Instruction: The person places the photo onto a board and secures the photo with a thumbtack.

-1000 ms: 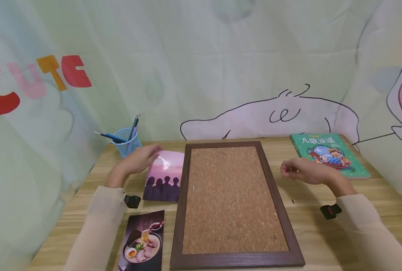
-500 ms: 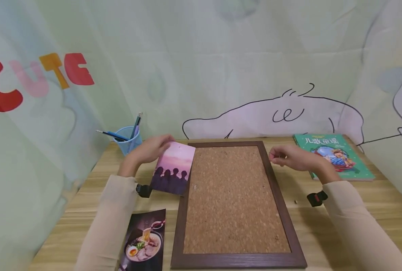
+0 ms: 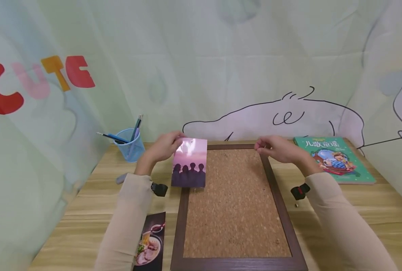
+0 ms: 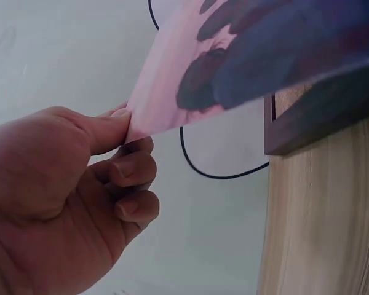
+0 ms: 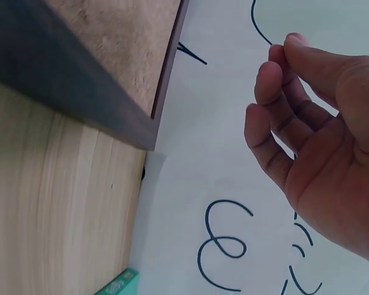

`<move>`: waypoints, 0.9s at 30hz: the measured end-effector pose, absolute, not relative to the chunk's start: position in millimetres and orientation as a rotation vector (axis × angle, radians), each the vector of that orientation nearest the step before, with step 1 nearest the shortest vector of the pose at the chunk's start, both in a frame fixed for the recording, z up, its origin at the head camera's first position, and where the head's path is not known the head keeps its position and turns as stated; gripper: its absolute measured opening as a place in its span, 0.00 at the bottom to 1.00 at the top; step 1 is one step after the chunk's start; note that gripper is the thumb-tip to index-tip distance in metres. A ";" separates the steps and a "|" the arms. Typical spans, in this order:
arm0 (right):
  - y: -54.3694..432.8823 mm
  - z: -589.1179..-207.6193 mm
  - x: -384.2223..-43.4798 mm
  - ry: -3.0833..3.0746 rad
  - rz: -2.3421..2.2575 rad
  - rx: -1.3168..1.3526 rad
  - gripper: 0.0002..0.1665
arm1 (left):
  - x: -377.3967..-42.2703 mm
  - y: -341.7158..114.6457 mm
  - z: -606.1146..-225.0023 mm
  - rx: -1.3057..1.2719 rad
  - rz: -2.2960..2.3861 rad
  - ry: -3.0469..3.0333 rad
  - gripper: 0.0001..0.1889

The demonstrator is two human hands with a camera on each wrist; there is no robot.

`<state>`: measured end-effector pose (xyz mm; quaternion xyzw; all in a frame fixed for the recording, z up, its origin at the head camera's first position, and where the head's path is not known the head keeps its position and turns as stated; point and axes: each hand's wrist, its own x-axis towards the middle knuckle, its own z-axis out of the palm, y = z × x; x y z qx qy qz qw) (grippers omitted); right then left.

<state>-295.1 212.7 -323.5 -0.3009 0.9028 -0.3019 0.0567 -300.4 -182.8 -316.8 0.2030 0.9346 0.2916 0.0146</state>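
By its upper left corner, my left hand (image 3: 163, 146) pinches a photo print (image 3: 189, 165) showing dark silhouetted figures against a pink sky. The print is raised over the upper left part of a brown-framed cork board (image 3: 235, 210). In the left wrist view, the thumb and index finger of the left hand (image 4: 67, 178) grip the print's corner. Above the board's upper right corner is my right hand (image 3: 279, 148). The right wrist view shows the right hand (image 5: 320, 129) with thumb tip and index fingertip together; whether something tiny sits between them is hidden.
A second photo of a ramen bowl (image 3: 151, 241) lies left of the board, partly behind the left sleeve. A blue pen cup (image 3: 130, 146) stands at back left, a grey item (image 3: 121, 178) near it. A green book (image 3: 336, 162) and a tiny object (image 3: 297, 205) lie to the right.
My left hand has lifted the pink photo print off the table and carried it right, over the cork board. The right hand has moved left and up, from beside the board to above its corner.
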 end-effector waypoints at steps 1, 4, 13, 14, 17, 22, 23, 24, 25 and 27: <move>210.9 -323.4 -296.9 2.740 -0.921 -0.904 0.04 | -301.6 -180.4 -318.3 0.633 0.923 2.907 0.16; 205.9 -323.3 -302.0 2.750 -0.942 -0.883 0.05 | -305.3 -173.2 -323.4 0.617 0.973 2.895 0.16; 188.9 -330.0 -314.4 2.747 -1.041 -0.770 0.09 | -313.9 -150.5 -339.5 0.546 1.098 2.844 0.16; 187.0 -330.8 -315.3 2.745 -1.051 -0.754 0.10 | -314.9 -147.9 -341.6 0.538 1.105 2.837 0.16; 181.6 -331.9 -317.2 2.742 -1.070 -0.686 0.11 | -318.3 -140.4 -347.6 0.549 1.113 2.832 0.16; 175.9 -333.4 -322.7 2.757 -1.087 -0.634 0.10 | -325.9 -128.1 -352.5 0.593 1.103 2.829 0.16; 174.6 -333.7 -323.7 2.761 -1.091 -0.635 0.09 | -327.1 -125.5 -352.8 0.599 1.096 2.829 0.16; 173.2 -334.1 -324.7 2.763 -1.093 -0.636 0.10 | -328.0 -122.9 -352.8 0.604 1.088 2.830 0.16; 171.3 -334.5 -325.6 2.761 -1.096 -0.635 0.10 | -328.7 -120.6 -352.9 0.603 1.086 2.827 0.16; 166.8 -334.8 -326.7 2.754 -1.103 -0.632 0.11 | -330.1 -116.7 -353.8 0.618 1.061 2.843 0.15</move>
